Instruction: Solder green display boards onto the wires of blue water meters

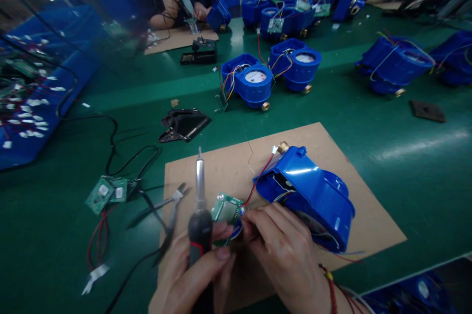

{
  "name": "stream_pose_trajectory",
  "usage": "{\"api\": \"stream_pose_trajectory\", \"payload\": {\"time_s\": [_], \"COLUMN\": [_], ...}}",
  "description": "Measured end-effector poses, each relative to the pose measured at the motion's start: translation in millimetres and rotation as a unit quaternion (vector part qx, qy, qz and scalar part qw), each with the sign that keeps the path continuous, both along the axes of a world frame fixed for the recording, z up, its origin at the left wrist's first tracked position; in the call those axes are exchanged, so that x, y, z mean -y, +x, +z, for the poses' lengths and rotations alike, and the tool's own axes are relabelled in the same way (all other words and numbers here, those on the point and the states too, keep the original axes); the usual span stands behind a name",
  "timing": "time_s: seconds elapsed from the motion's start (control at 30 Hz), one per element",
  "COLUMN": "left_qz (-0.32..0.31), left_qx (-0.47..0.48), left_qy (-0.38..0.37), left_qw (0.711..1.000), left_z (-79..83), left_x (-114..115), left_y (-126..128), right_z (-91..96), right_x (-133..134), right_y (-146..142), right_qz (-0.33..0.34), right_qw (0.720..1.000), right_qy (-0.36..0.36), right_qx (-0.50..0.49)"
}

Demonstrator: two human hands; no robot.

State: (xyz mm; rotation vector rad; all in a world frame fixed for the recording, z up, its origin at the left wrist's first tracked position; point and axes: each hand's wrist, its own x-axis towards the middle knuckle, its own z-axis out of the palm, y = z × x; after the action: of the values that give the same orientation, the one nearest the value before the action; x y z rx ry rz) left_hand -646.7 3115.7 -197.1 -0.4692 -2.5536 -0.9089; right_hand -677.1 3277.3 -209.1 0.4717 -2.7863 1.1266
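My left hand (191, 269) is closed around a soldering iron (200, 223), its metal tip pointing up and away from me. Fingers of that hand also reach the lower edge of a small green circuit board (225, 209). My right hand (282, 245) pinches at the board's right edge, near thin wires; what exactly lies between its fingertips is hidden. A red and black wire pair (259, 181) with a white plug runs up from the board. Just beyond my right hand, a blue water meter (313, 191) lies tilted on its side on a cardboard sheet (359, 196).
Cutting pliers (173, 201) and spare circuit boards (110, 191) lie at left, among black cables. Beyond the cardboard are a black holder (184, 124) and several blue meters (254, 80). A blue bin (66, 102) of wired parts stands far left. Co-workers (180, 4) sit across the green table.
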Motion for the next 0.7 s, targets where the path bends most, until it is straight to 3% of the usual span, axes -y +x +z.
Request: {"api": "stream_pose_trajectory", "payload": {"time_s": [0.23,0.7], "left_qz": [-0.002,-0.042], "left_qx": [-0.004,0.01], "left_qy": [-0.022,-0.103], "left_qw": [1.0,0.994], "left_z": [1.5,2.9], "left_x": [-19.5,-10.6], "left_y": [-7.0,-16.5], "right_z": [-4.0,-4.0], "right_x": [-3.5,-3.1], "right_y": [2.2,3.0], "right_qz": [0.014,0.02], "right_qw": [1.0,1.0], "right_qy": [-0.015,-0.011], "right_qx": [-0.007,0.003]}}
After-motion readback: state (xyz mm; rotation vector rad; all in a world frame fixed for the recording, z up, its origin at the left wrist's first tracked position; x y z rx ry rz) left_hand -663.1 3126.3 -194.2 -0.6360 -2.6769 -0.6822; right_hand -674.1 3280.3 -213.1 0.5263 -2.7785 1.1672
